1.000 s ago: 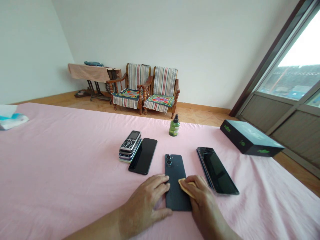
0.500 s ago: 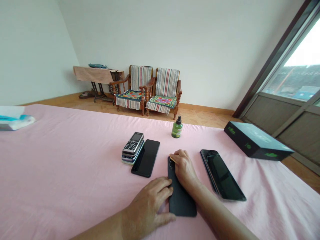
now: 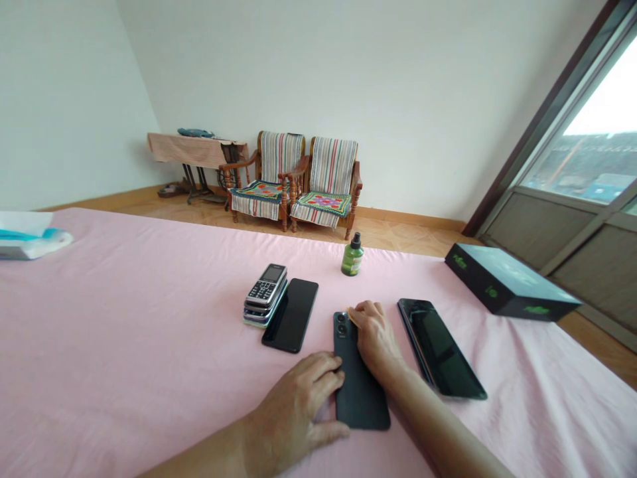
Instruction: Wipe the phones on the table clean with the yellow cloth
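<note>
A dark grey smartphone (image 3: 361,392) lies back up on the pink cloth, its camera lenses at the far left corner. My left hand (image 3: 298,411) is spread beside it, fingertips against its left edge and thumb near the lower corner. My right hand (image 3: 374,332) is closed over the phone's upper right edge. Between its fingertips shows the rim of a small yellow-orange piece (image 3: 351,315); its kind is mostly hidden. Left of the phone lies a black smartphone (image 3: 293,315), touching a stack of phones topped by a silver keypad phone (image 3: 266,285).
On the right, a black-screened phone (image 3: 442,352) lies over another one. A green spray bottle (image 3: 353,255) stands behind my right hand. Far right sits a black box (image 3: 502,285); far left, a white and blue pack (image 3: 32,239). Two wooden chairs (image 3: 293,179) stand beyond the bed-like surface.
My right hand, with the yellow-orange piece, has slid right from the camera lenses to the phone's right edge, uncovering the lenses. My left hand has stayed in place.
</note>
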`<state>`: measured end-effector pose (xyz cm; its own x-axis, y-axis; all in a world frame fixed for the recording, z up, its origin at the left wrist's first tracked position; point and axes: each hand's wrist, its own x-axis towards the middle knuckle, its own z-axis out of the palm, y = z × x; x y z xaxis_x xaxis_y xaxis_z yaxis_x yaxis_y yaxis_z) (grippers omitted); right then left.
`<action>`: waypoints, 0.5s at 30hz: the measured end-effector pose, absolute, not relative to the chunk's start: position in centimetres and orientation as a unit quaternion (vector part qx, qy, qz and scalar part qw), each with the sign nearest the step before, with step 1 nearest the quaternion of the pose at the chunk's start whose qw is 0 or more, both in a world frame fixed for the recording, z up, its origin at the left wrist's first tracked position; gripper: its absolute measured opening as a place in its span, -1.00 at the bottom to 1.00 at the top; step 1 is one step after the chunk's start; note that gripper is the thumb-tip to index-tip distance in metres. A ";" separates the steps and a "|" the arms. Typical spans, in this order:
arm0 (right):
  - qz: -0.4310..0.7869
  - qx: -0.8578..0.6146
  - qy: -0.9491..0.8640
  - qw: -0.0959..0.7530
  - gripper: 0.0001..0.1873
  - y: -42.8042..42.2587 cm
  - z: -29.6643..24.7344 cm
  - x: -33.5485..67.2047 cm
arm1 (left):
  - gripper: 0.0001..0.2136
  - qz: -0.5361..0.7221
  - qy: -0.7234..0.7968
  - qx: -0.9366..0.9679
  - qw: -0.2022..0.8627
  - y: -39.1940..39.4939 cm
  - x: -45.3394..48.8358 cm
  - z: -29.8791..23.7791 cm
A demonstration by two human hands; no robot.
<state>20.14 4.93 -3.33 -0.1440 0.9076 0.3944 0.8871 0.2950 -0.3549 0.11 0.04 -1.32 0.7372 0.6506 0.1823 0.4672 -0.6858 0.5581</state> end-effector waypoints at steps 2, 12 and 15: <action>0.025 -0.581 -0.767 0.269 -0.63 4.2 -3.1 20.1 | -0.44 0.187 0.312 0.898 0.247 0.1 0.1 -1.4; 0.067 -0.544 -0.790 0.274 -0.68 1.6 -3.3 20.0 | -0.45 0.196 0.309 0.897 0.247 0.1 0.1 -1.6; 0.051 -0.565 -0.778 0.269 -0.66 3.0 -3.0 19.9 | -0.47 0.190 0.307 0.900 0.244 0.1 0.1 -1.3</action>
